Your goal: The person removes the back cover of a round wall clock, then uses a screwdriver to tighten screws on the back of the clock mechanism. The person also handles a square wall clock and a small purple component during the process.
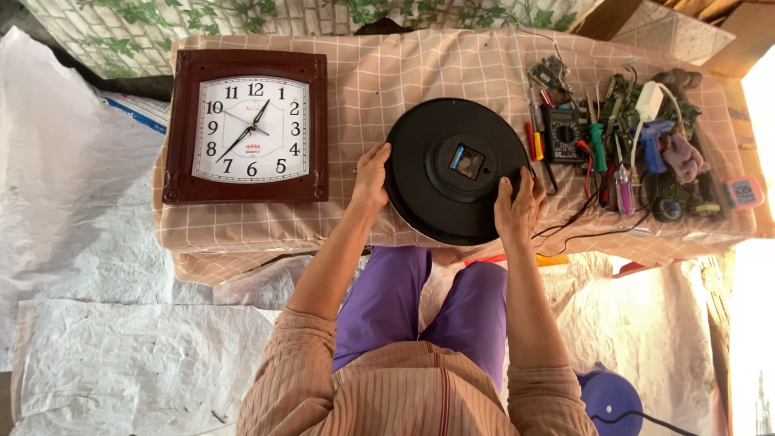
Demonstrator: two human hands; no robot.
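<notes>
head view: both hands, left (pixel 370 179) and right (pixel 517 211), grasping round black clock (pixel 420 182) face down on table (pixel 404 69), beside square brown clock (pixel 246 127).

two clocks on cloth-covered table (pixel 387 73): one square wall clock (pixel 246 127), brown frame, white dial; one round black clock (pixel 457 169), lying back up. one small square movement (pixel 467 161) at its centre. two hands on round clock: left hand (pixel 370 176), right hand (pixel 517 208). one black multimeter (pixel 563 135). one glue gun (pixel 651 144), blue. one small pink digital timer (pixel 743 193). screwdrivers near meter: at least three, exact count unclear in clutter. circuit boards: at least two. one blue stool (pixel 609 400).
</notes>
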